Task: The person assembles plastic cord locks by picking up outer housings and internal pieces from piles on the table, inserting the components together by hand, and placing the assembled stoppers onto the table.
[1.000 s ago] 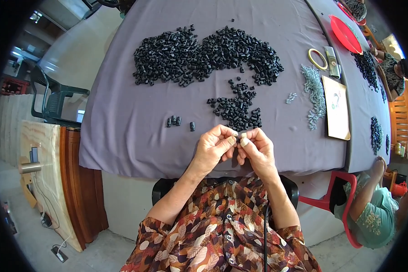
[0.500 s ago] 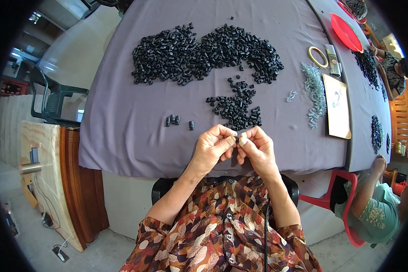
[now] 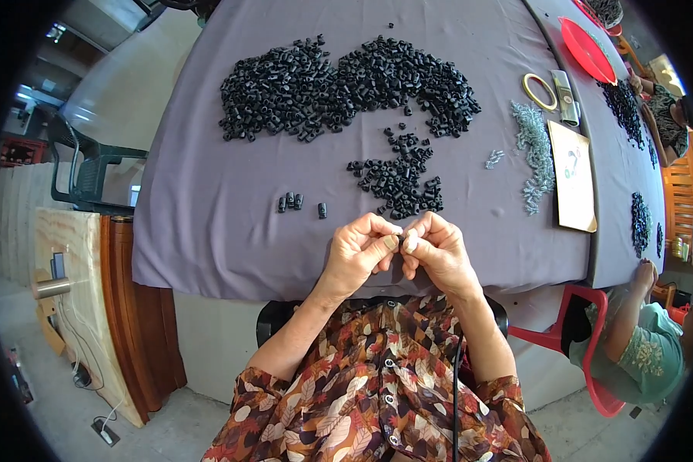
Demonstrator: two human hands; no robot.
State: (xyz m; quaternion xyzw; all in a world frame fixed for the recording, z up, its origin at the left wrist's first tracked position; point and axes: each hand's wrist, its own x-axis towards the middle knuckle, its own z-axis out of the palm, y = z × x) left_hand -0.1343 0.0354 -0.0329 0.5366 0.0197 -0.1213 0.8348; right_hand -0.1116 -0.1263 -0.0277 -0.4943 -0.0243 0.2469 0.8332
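Note:
My left hand (image 3: 359, 252) and my right hand (image 3: 440, 252) meet at the near edge of the cloth-covered table. Their fingertips pinch a small black plastic piece (image 3: 400, 239) between them, mostly hidden by the thumbs. It looks like part of a cord lock. Just beyond my fingers lies a small heap of short black pieces (image 3: 399, 181). To the left, several black cylinders stand in a short row (image 3: 290, 202), with a single one (image 3: 323, 210) beside them. Farther back spread two large joined piles of black pieces, the left pile (image 3: 277, 88) and the right pile (image 3: 408, 73).
On the right lie a heap of small silvery springs (image 3: 533, 150), a few loose ones (image 3: 494, 159), a tape roll (image 3: 540, 92) and a flat board (image 3: 573, 177). Beyond is a red basket (image 3: 587, 51). A person in green (image 3: 647, 346) sits at the right; a green chair (image 3: 92, 165) stands left.
Both hands stay together with the black piece pinched between them; the fingers have shifted only slightly. The view has moved a little. The piles and the row of cylinders look unchanged.

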